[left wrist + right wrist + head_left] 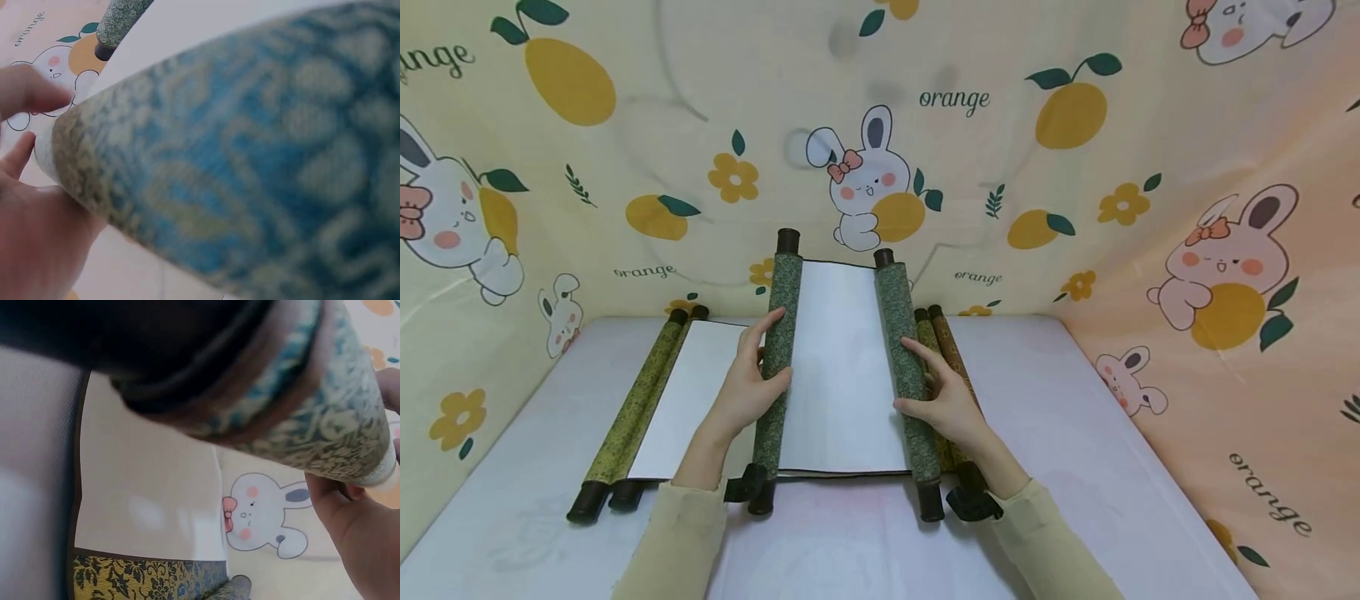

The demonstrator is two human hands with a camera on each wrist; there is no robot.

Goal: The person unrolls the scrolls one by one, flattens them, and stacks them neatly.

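A hanging scroll with green patterned rolls stands partly unrolled before me, its white sheet [842, 367] showing between them. My left hand [745, 387] grips the left roll [786, 279], thumb in front. Around the right roll [895, 304] curls my right hand [947, 400], thumb and fingers on its near face. Black knobs cap the ends of both rolls. In the left wrist view the blue-green patterned roll [206, 162] fills most of the picture. The right wrist view shows the other roll [337, 419] close up, with its dark end nearest the camera.
Behind the held scroll, other scrolls lie on the white table [1037, 417]. A pair of olive rolls [640, 400] with a white sheet [688, 400] is at left; an olive roll and a brown roll [951, 350] are at right. Printed cloth walls [775, 83] enclose the back and sides.
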